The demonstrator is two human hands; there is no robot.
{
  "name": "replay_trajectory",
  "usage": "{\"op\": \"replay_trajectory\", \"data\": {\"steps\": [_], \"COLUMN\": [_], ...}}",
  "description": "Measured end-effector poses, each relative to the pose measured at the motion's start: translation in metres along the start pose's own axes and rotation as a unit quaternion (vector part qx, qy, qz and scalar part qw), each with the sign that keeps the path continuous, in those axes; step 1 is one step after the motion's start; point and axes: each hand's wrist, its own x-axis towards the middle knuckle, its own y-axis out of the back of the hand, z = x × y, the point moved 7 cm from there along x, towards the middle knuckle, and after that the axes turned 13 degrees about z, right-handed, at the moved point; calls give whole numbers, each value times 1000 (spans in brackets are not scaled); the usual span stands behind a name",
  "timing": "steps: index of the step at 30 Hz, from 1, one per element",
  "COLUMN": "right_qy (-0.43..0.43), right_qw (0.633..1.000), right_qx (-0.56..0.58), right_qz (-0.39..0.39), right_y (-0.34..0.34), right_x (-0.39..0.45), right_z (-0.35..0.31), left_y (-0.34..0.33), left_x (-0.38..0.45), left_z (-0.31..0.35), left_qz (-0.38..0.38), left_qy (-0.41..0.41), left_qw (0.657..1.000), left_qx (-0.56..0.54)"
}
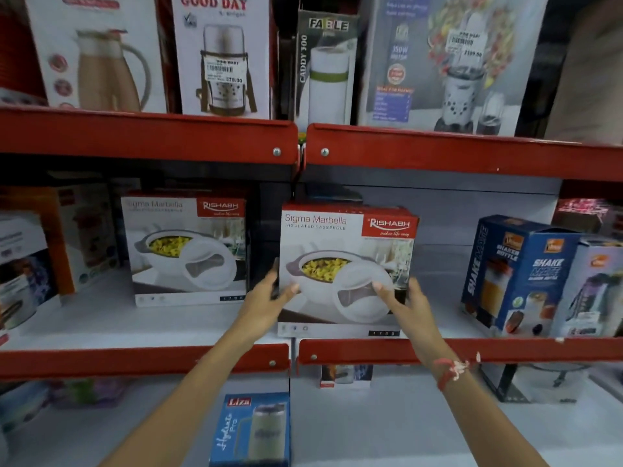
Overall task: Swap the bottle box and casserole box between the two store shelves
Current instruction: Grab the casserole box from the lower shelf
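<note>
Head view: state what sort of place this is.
Most likely a retail shop's kitchenware aisle: red-edged shelves hold boxed goods, barcode price stickers sit on some packaging, and identical casserole boxes stand facing outward for sale.

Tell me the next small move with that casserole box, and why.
Probably lift the casserole box slightly and draw it straight out over the red shelf lip. The left hand and right hand already clasp its two sides, it stands at the middle shelf's front edge, and the Liza bottle box waits on the shelf below.
</note>
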Motion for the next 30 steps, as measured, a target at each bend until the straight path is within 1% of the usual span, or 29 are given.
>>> {"op": "replay_trajectory", "data": {"steps": [3,7,11,15,19,24,30], "right_qy": [34,65,80,82,76,53,40], "right_qw": [999,997,996,995,994,992,991], "right_qx": [23,49,43,48,55,64,55], "right_qz": [2,-3,-10,-32,-60,-92,-116], "right_y": [5,12,21,27,30,26,9], "right_x": [-6,-17,-36,-66,-94,-123,-146], "right_z": [1,-25,-53,-77,-100,-115,-121], "left_y": [6,24,47,77,111,143,160], "left_x": [-9,-21,-40,-66,-88,-109,-123], "left_z": [2,19,31,37,48,45,34], "left_qz": [21,42,39,48,63,63,60], "left_qy": [-14,-35,-42,-40,-63,-53,-27], "left_qw": [999,997,996,995,994,994,994], "left_qx": [-23,-55,-68,-76,-62,-74,-93]}}
